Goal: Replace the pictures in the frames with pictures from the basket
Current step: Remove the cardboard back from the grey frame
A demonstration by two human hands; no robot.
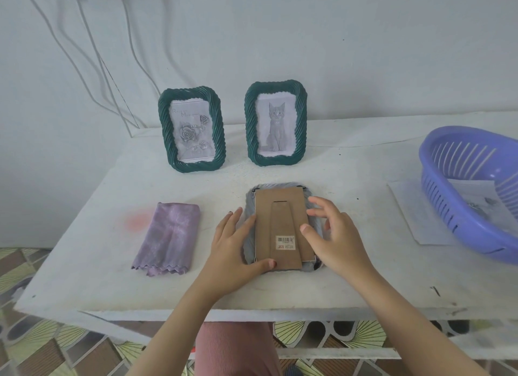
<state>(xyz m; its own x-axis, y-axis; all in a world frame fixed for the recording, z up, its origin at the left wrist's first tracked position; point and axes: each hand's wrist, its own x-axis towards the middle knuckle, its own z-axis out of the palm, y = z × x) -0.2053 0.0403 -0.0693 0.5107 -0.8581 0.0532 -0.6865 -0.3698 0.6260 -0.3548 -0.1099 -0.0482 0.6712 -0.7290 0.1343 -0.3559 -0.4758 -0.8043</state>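
Observation:
A grey frame (281, 192) lies face down near the table's front, its brown cardboard back (283, 224) with stand and barcode sticker facing up. My left hand (232, 246) rests on the frame's left side, fingers straight, thumb at the lower edge of the back. My right hand (333, 232) hovers over the right side with relaxed fingers touching the cardboard edge. Two green frames stand at the back: the left green frame (192, 129) holds a rose drawing, the right green frame (276, 122) a kitten picture. A purple basket (459, 207) at the right holds pictures.
A folded purple cloth (168, 238) lies left of the grey frame. A loose sheet of paper (417, 216) sits under the basket's left edge. The white table (112, 277) ends just in front of my hands; white cables hang on the wall at back left.

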